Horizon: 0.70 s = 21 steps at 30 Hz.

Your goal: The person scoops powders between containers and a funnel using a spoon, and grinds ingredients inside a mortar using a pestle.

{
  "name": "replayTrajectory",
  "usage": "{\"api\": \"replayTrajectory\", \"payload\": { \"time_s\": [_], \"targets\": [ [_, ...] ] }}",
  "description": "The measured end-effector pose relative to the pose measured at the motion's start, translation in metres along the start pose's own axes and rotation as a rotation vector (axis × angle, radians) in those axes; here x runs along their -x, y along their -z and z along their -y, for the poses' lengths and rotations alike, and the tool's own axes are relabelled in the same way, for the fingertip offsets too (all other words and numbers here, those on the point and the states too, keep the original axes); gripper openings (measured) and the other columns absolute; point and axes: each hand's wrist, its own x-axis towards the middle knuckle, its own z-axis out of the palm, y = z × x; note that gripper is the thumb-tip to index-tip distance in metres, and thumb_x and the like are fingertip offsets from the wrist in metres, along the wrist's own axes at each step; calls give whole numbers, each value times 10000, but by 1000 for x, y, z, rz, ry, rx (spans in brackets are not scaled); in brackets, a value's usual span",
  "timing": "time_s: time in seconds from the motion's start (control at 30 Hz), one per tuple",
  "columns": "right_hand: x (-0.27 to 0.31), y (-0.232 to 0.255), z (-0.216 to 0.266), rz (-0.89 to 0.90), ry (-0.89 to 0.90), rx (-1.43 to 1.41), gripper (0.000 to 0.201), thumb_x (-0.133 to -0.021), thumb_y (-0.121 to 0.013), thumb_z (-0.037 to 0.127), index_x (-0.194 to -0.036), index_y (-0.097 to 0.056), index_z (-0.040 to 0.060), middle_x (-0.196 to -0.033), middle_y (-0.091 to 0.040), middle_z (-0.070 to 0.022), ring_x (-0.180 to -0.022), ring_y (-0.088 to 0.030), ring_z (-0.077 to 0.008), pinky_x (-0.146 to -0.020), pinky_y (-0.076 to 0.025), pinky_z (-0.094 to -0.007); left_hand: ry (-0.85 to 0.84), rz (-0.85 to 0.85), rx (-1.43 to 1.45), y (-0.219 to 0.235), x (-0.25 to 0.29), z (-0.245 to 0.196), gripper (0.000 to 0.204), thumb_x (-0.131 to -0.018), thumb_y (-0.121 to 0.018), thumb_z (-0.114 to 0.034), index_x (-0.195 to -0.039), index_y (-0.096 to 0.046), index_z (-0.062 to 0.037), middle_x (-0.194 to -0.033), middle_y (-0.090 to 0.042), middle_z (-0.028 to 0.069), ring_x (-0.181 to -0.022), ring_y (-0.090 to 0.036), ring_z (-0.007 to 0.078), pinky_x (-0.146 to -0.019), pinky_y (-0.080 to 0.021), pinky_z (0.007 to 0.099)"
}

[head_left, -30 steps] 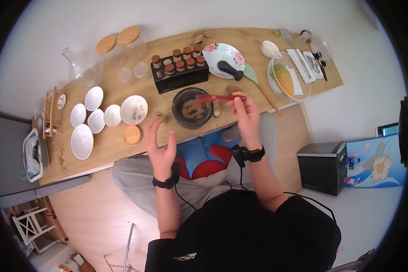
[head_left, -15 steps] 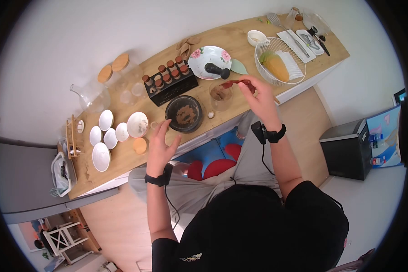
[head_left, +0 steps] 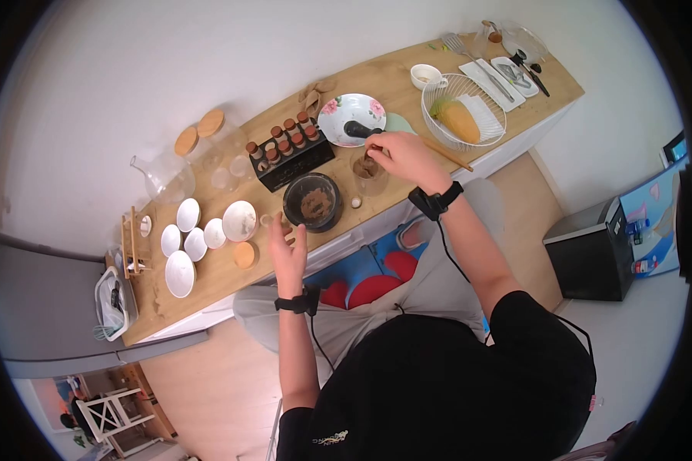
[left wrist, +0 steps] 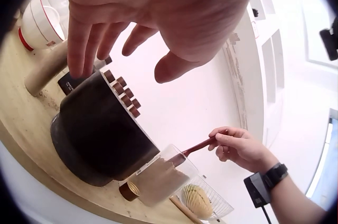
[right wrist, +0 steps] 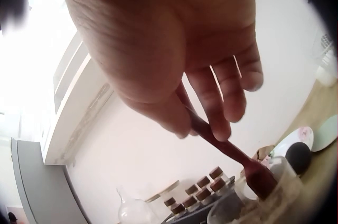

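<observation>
My right hand [head_left: 411, 161] pinches a dark red scoop [right wrist: 224, 149] by its handle. In the right wrist view the scoop's broad end reaches down into a clear jar [left wrist: 163, 182] of brown powder. To the left of the jar, a black stone mortar [head_left: 288, 211] has brown powder [head_left: 315, 203] spread over its bottom. My left hand [head_left: 288, 257] is beside the mortar with fingers loosely extended and nothing in them. Its fingertips overlap the mortar's rim in the left wrist view. A black pestle [head_left: 361, 130] lies across a flowered plate [head_left: 334, 111].
Behind the mortar stands a black rack [head_left: 296, 165] of corked vials. White bowls [head_left: 180, 274] and a round wooden lid [head_left: 244, 254] sit to the left. A small capped container [head_left: 356, 202] stands near the front edge. Rightward are a wooden-handled spatula [head_left: 454, 157] and a wire basket [head_left: 488, 142] with fruit.
My right hand has brought the scoop from above the mortar rightward and down into the jar. My left hand has stayed by the mortar. The head view has turned and shifted.
</observation>
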Motion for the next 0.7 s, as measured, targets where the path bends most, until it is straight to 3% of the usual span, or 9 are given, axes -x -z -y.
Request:
{"api": "replayTrajectory", "payload": {
  "time_s": [0.07, 0.13, 0.2, 0.3, 0.5, 0.57, 0.7],
  "targets": [
    [-15, 0, -5, 59, -79, -44, 141, -846, -628, 186, -905, -672, 66, -785, -675, -114, -724, -641, -325, -647, -496, -415, -6, -18, 35, -9, -1, 14, 568, -904, -651, -192, -1371, -434, 46, -1245, -561, 203, -902, -635, 264, -735, -544, 357],
    [-24, 1, -16, 97, -114, -116, 149, -840, -632, 189, -900, -670, 59, -778, -678, -118, -723, -645, -323, -646, -497, -413, -11, -33, 55, -18, -2, 22, 575, -923, -632, -201, -1392, -409, 46, -1263, -554, 197, -893, -638, 250, -708, -551, 347],
    [-31, -1, -26, 130, -151, -198, 157, -834, -635, 192, -894, -668, 52, -770, -682, -123, -722, -649, -320, -646, -499, -412, 215, -3, 275, -24, -2, 28, 606, -967, -571, -204, -1468, -306, 8, -1295, -532, 188, -878, -668, 215, -658, -567, 306],
    [-38, 0, -41, 207, -190, -220, 171, -831, -639, 199, -878, -665, 36, -766, -680, -134, -719, -653, -313, -647, -500, -405, 334, 43, 432, -27, -5, 31, 570, -980, -544, -156, -1479, -294, -37, -1316, -519, 147, -816, -665, 172, -608, -562, 273],
    [-40, -18, -63, 265, -268, -435, 210, -831, -652, 218, -831, -660, 8, -732, -667, -151, -683, -651, -294, -607, -481, -379, 398, 41, 525, -32, -7, 38, 565, -998, -517, -149, -1497, -265, -66, -1306, -514, 127, -788, -666, 170, -641, -571, 282],
    [-38, -26, -72, 231, -224, -495, 208, -860, -657, 209, -881, -661, 2, -637, -598, -90, -570, -545, -153, -556, -425, -293, 417, 43, 511, -32, -5, 30, 562, -1004, -511, -163, -1499, -263, -68, -1301, -514, 125, -788, -665, 172, -655, -573, 285],
    [-44, -14, -63, 258, -244, -462, 205, -864, -656, 200, -876, -652, -5, -625, -586, -69, -568, -531, -128, -550, -420, -284, 403, 29, 489, -34, -4, 27, 568, -1017, -494, -195, -1511, -243, -71, -1281, -518, 127, -793, -664, 184, -692, -578, 295]
  ]
}}
